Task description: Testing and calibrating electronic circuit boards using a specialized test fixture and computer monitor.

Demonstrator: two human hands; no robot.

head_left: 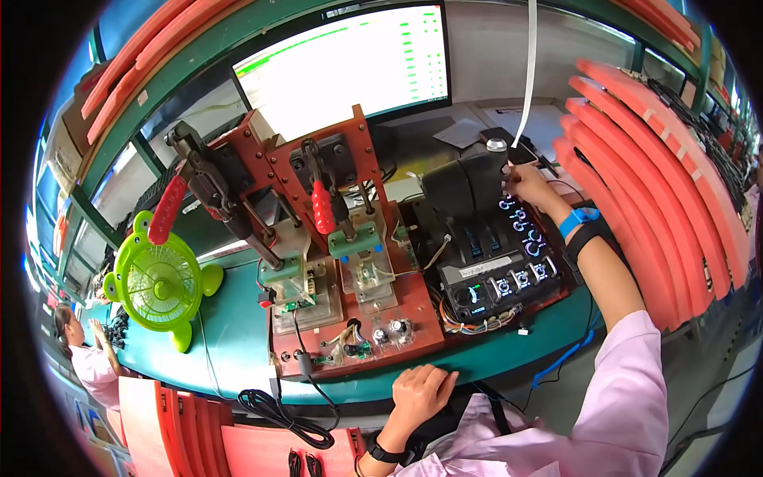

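One green bench [143, 354] is stretching out below the right fingers and away to the left of both hands, and a bright screen [342, 75] is standing beyond them, to the left of the right fingers. Green shelf rails [199, 36] are arching farther off, and a co-worker [91, 359] in a pink top is showing well apart, far to the left of the left fingers.

The right hand [531, 188] is reaching over a black control box [477, 274], its bent fingers touching the side of a dark handle with a silver top [497, 147]. The tips are partly hiding, so I cannot tell whether they are gripping it. The box is lying just below and to the left of those fingers, its knobs and switches [522, 278] glowing. The left hand [421, 393] is hovering by the bench's near edge, fingers curling loosely; its palm is facing away, so I cannot tell whether it is holding anything.

A white strap [531, 75] is dangling just above the right fingers, and red foam sheets [636, 199] are crowding their right side. A red stand [417, 322] with red-handled clamps [323, 208] is rising between the right fingers and a green fan [159, 282]. Black cord [270, 407] is looping to the left of the left fingers.
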